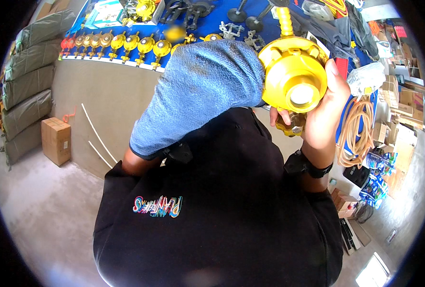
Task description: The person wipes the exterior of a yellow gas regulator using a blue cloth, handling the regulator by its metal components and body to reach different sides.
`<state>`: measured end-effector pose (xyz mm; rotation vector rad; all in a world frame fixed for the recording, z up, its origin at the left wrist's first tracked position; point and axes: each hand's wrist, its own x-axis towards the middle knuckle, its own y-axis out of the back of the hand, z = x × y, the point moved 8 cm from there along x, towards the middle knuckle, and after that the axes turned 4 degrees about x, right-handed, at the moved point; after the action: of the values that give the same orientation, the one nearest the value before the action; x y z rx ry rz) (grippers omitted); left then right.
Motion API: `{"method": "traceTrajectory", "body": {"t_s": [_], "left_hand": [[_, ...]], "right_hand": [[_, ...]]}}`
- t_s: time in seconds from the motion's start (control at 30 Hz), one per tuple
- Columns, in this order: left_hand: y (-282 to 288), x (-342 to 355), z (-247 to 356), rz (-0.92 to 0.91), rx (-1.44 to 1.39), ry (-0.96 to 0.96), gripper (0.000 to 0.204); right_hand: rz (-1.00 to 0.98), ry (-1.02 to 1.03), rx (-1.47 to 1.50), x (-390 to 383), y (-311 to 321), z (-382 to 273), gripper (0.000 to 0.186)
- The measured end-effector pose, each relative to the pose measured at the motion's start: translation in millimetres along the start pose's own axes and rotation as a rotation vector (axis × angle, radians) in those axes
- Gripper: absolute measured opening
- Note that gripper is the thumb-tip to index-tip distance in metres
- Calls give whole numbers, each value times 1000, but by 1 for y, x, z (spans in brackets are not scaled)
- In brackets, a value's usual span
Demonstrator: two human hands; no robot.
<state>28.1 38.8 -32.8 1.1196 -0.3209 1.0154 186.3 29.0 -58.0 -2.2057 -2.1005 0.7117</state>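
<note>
My right hand (323, 112) is wrapped around a large yellow gas regulator (289, 71), with its thumb along the right side. The regulator has a round flanged body, a bright round opening facing me and a ribbed yellow stem pointing up. A dark brass-coloured fitting (289, 128) shows beneath it, beside fingertips. Blue towelling cloth (200, 81) covers my left hand and much of that forearm. Its right end lies against the regulator's left side. The cloth hides the fingers of my left hand, so their shape does not show.
Along the near edge of the blue-topped table (217, 19) stands a row of smaller yellow and red regulators (131, 43). Metal fittings lie behind. Coiled tan hose (355, 126) hangs at the right. Wrapped bales (31, 86) are stacked left, near a cardboard box (56, 141).
</note>
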Motion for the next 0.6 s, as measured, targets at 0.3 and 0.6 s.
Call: {"method": "traceTrajectory", "body": {"t_s": [0.3,0.6], "left_hand": [[-26,-24,-34,-124,-441,611,29],[-21,4,5,-164,201,135,31]], "right_hand": [[-67,-46,-142,0,4,15,73],[-74,-28,-74,0,5,8,76]]}}
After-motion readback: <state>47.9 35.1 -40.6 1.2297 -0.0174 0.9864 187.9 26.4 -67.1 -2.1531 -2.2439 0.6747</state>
